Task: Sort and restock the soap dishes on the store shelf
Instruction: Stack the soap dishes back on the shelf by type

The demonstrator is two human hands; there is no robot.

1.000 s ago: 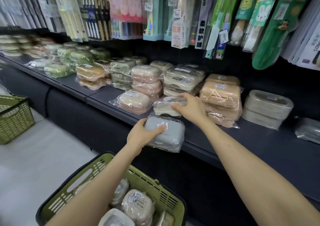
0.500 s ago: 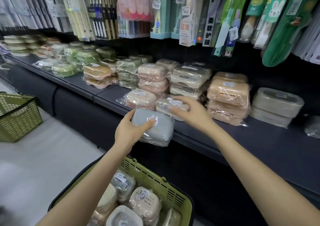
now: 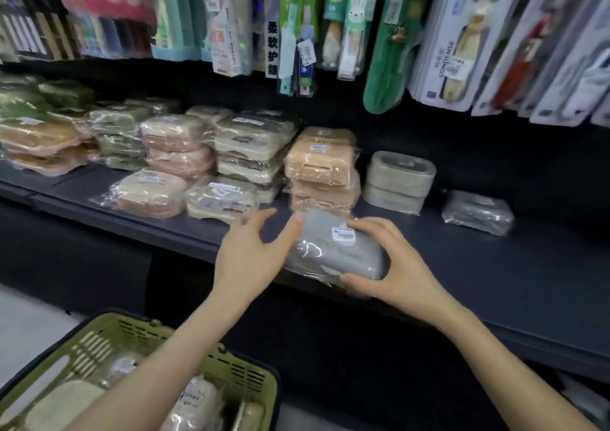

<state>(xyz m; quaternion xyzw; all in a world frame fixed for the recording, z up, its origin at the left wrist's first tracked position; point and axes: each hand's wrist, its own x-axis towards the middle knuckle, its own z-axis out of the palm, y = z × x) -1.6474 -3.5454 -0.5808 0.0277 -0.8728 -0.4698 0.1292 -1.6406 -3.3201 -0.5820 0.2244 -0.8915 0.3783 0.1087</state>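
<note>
The grey soap dish (image 3: 333, 255), wrapped in clear plastic with a small white price sticker on its lid, sits at the front edge of the dark shelf (image 3: 495, 265), just in front of a stack of tan soap dishes (image 3: 321, 163); whether it rests on the shelf or is held just above it cannot be told. The right hand (image 3: 396, 265) grasps it from the right end, its fingers (image 3: 369, 227) curled over the far top edge and the thumb under the near edge. The left hand (image 3: 247, 255) is released, its fingers spread and fairly straight, with only the thumb tip touching the left end of the grey dish. To the left of the tan stack stand cream soap dishes (image 3: 254, 146), with a single cream dish (image 3: 221, 199) and a pink dish (image 3: 152, 193) lying in front near the shelf edge. To the right of the tan stack sits a beige pair (image 3: 397, 179), and farther right, well apart, a second grey wrapped dish (image 3: 477, 212) lies alone. Packaged toothbrushes (image 3: 353, 21) hang above the shelf. Below the forearms, a green basket (image 3: 254, 376) holds more wrapped dishes.
</note>
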